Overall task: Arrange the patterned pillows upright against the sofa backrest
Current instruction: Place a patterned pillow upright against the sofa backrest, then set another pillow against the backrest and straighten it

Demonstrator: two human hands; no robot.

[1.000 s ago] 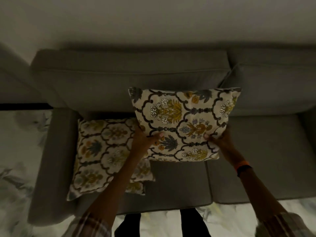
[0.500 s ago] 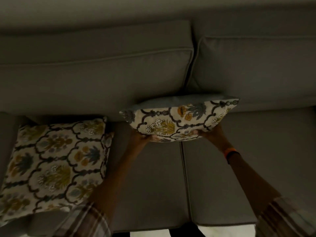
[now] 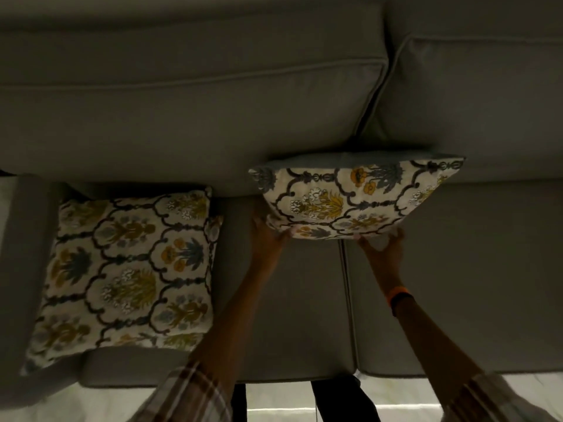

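Observation:
A cream pillow with a dark lattice and yellow flowers [image 3: 347, 199] stands upright against the grey sofa backrest [image 3: 189, 117], over the seam between the two seat cushions. My left hand [image 3: 268, 239] grips its lower left corner and my right hand [image 3: 384, 248] holds its lower right edge. A second patterned pillow [image 3: 128, 269] lies flat on the left seat cushion beside the armrest, apart from both hands.
The sofa armrest [image 3: 24, 239] runs down the left side. The right seat cushion [image 3: 472, 269] and a second back cushion [image 3: 487, 102] lie to the right. Pale floor [image 3: 289, 403] shows below the sofa's front edge.
The view has moved closer to the sofa. The held pillow has gone from facing me in the air to standing at the backrest, seen from above. The flat pillow has not moved.

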